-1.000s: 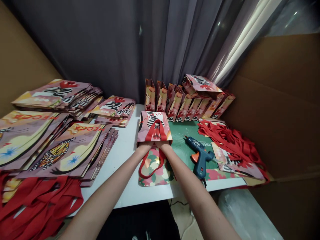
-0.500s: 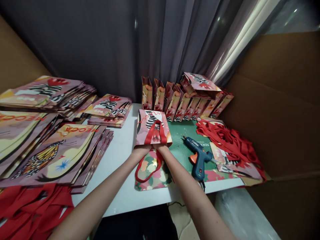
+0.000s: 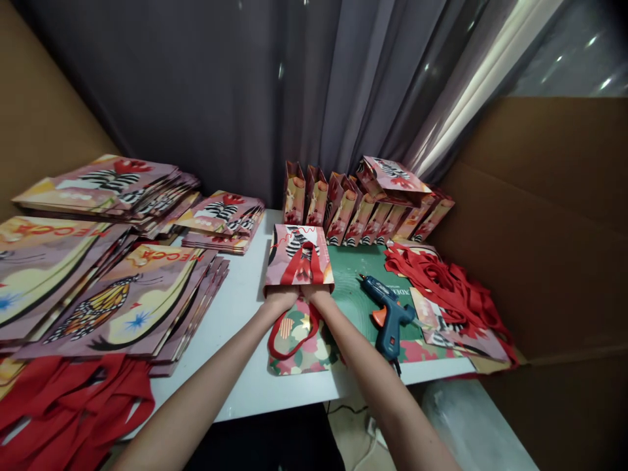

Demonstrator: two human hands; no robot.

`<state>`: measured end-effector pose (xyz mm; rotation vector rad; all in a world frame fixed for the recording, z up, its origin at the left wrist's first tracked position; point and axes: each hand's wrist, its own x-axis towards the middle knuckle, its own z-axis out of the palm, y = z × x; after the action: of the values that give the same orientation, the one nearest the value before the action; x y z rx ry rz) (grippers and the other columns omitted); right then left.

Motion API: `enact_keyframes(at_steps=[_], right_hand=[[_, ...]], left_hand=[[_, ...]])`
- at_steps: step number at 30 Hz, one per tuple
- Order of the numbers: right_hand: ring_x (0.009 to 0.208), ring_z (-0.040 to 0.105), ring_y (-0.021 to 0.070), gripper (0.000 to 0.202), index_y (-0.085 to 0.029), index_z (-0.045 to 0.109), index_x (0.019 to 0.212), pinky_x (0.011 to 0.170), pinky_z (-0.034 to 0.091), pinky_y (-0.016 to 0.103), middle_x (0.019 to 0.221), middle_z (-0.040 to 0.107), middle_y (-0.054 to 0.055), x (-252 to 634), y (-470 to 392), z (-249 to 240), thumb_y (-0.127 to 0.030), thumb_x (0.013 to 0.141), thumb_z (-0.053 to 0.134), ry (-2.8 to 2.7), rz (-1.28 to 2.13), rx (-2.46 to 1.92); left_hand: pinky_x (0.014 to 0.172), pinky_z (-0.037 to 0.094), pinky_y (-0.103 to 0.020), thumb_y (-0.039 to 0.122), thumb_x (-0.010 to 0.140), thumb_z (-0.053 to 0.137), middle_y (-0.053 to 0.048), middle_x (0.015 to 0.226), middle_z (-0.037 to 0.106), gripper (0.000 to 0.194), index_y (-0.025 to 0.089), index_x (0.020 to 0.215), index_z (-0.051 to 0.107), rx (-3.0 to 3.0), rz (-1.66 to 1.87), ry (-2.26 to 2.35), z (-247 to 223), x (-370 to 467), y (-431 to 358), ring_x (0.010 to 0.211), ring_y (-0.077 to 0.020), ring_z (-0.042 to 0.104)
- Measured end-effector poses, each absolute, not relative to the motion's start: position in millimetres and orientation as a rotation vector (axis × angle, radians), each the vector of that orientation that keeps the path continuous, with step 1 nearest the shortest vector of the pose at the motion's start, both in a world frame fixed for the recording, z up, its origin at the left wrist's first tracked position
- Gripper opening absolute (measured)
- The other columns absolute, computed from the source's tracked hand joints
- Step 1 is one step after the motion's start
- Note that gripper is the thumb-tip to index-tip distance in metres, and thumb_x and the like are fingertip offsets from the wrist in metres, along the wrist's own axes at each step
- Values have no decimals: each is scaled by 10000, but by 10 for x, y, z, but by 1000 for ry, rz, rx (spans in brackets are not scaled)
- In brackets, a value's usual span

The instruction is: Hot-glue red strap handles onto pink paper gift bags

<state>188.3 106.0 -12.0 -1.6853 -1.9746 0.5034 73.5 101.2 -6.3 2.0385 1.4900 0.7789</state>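
Worktop point(image 3: 230, 386), white. Bag stacks point(image 3: 127, 301), toward left edge. Mat point(image 3: 346, 271), green. Bag point(image 3: 303, 265), mid-worktop, mouth toward front edge. Glue gun point(image 3: 388, 319), near front edge. Left hand point(image 3: 283, 299), right hand point(image 3: 316, 294): in bag's mouth; fingers hidden, grip indeterminable.

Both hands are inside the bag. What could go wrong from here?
The glue gun lies close to the right forearm; a sideways swing might knock it. The lower red handle loops out beside the left wrist, which could snag it. The bag on top of the upright bags might slide off if bumped.
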Motion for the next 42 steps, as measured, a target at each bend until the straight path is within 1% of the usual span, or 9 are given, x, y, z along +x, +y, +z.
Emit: enact_keyframes(at_steps=[4, 7, 11, 15, 19, 24, 30, 34, 42], right_hand=[[1254, 561, 320, 343, -130, 688, 1203, 1144, 332, 411, 1265, 677, 150, 1942, 681, -65, -212, 958, 463, -2119, 421, -1735], [1297, 525, 307, 405, -71, 617, 1292, 1162, 300, 416, 1330, 627, 188, 1985, 461, -36, -257, 979, 438, -2180, 363, -1753], [1309, 514, 280, 409, -81, 590, 1315, 1157, 298, 399, 1364, 602, 186, 1997, 415, 3, -258, 988, 421, -2216, 324, -1792], [1298, 524, 274, 388, -84, 612, 1285, 1155, 295, 395, 1349, 613, 185, 2010, 464, 25, -215, 976, 418, -2258, 313, -1778], [1310, 513, 250, 397, -122, 601, 1308, 1154, 295, 369, 1363, 610, 153, 2000, 411, 42, -190, 957, 430, -2287, 309, -1738], [1336, 489, 281, 486, -69, 513, 1404, 1168, 272, 427, 1397, 569, 206, 1900, 225, 41, -157, 931, 438, -2214, 277, -1813], [1224, 551, 277, 431, -101, 581, 1339, 1102, 367, 410, 1339, 604, 181, 1875, 186, 2, -134, 962, 375, -2174, 149, -1909], [1133, 585, 278, 412, -92, 641, 1239, 1001, 446, 394, 1222, 652, 193, 1900, 228, -5, -116, 979, 323, -2149, 130, -1950], [1122, 589, 275, 369, -52, 684, 1141, 983, 449, 353, 1182, 673, 193, 1912, 262, -9, -32, 926, 385, -2161, 117, -2024]], left_hand=[[1073, 407, -525, 391, 954, 576, -106, 1426, 505, 384, 221, 1299, 571, 2087, 765, 1505, -61, 743, 1046, 1266, -271, 511], [1053, 431, -519, 376, 951, 586, -106, 1407, 518, 378, 212, 1292, 574, 2142, 734, 1500, -59, 764, 1078, 1244, -268, 528], [1039, 447, -513, 344, 961, 572, -107, 1371, 551, 357, 202, 1288, 574, 2234, 658, 1492, -78, 760, 912, 1213, -259, 556], [1118, 375, -433, 163, 952, 450, -139, 1356, 598, 414, 190, 1355, 540, 2357, 545, 1452, -156, 662, 520, 1298, -266, 524], [1091, 387, -450, 198, 954, 347, -211, 1363, 586, 517, 95, 1457, 412, 2405, 471, 1504, -191, 603, 329, 1308, -304, 520], [1101, 360, -441, 183, 920, 367, -221, 1343, 597, 509, 85, 1415, 438, 2411, 385, 1553, -119, 619, 388, 1299, -308, 528], [861, 499, -380, 221, 964, 317, -171, 1080, 720, 400, 117, 1309, 490, 2329, 285, 1588, -27, 514, 444, 1007, -297, 693], [819, 503, -332, 236, 988, 307, -165, 1088, 716, 336, 127, 1235, 508, 2300, 270, 1628, -16, 473, 456, 1010, -274, 698], [727, 514, -335, 217, 982, 336, -185, 944, 714, 283, 92, 1069, 574, 2319, 177, 1768, -22, 333, 430, 878, -289, 717]])
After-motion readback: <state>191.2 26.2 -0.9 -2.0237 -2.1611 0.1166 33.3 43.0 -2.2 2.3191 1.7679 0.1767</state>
